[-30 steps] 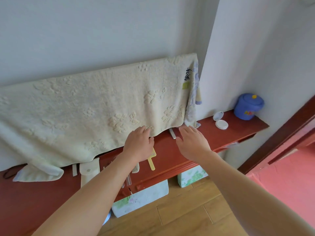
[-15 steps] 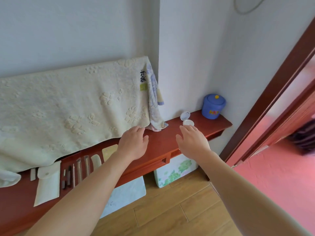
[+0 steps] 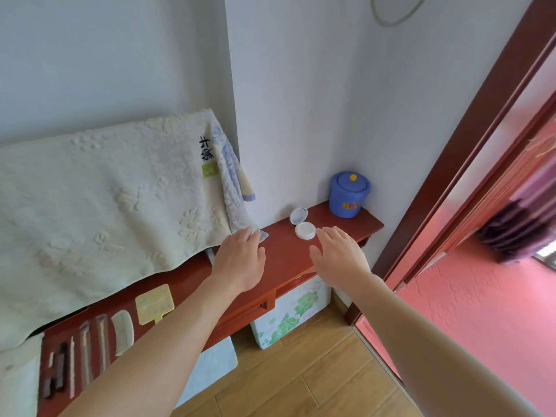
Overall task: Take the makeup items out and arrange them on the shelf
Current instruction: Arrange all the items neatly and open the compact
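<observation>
Risks, biggest first:
- The towel (image 3: 105, 206) is draped along the wall and its lower edge hangs over the back of the shelf (image 3: 285, 260). The left hand's (image 3: 240, 260) fingertips are at its hanging corner. If that corner is snagged, the cloth could be dragged down across the laid-out items.
- The yellow hand mirror (image 3: 155, 303), comb (image 3: 122, 331) and thin tools (image 3: 85, 353) are laid in a row on the shelf's left part. The left forearm passes just above them, so they could be brushed off.
- The open compact (image 3: 303, 226) sits on the right part, just beside the right hand's (image 3: 340, 254) fingertips. It could be knocked off by a loose sweep, or its raised lid strained.

Both hands are flat, fingers spread, nothing held.

Containers:
- Floral box (image 3: 288, 314), under the shelf: contents not visible.
- White pouch (image 3: 18, 377), far left: contents cannot be told.
- Blue pot (image 3: 349, 195), right end by the wall: lidded, contents hidden.
- Compact: white pad or pan seen in the base; which one cannot be told.
</observation>
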